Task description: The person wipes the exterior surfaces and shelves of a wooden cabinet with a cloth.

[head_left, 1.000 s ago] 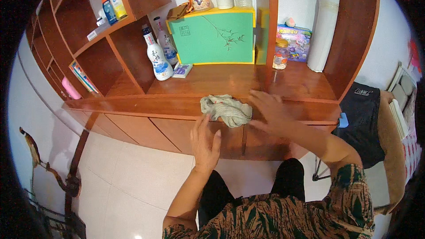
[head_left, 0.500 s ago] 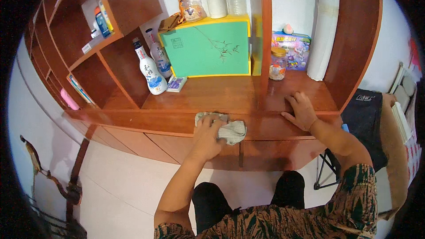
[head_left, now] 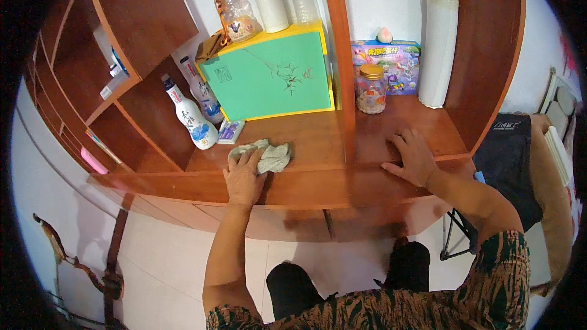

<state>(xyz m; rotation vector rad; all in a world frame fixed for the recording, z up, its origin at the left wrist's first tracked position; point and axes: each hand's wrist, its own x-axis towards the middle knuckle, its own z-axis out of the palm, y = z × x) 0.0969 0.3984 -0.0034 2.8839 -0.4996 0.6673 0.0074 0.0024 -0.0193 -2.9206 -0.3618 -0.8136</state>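
A pale grey-green cloth (head_left: 269, 156) lies bunched on the brown wooden cabinet's shelf (head_left: 315, 137), in front of the green box. My left hand (head_left: 244, 180) presses down on it with the fingers curled over its left part. My right hand (head_left: 413, 157) leans on the shelf's front part on the right side of the upright divider. Its fingers are spread and hold nothing. Just beyond the cloth stand a white and blue bottle (head_left: 191, 115) and a small purple and white packet (head_left: 231, 131).
A green box with yellow edges (head_left: 269, 79) carries a clear jug (head_left: 237, 15) and tall bottles. Behind my right hand stand a gold-lidded jar (head_left: 371, 91), a colourful purple box (head_left: 403, 67) and a white roll (head_left: 439, 43). A black folding chair (head_left: 507, 165) is at the right.
My left hand has slid the cloth from the front ledge leftward and farther onto the shelf. My right hand stays at nearly the same spot. The view has shifted and tilted slightly.
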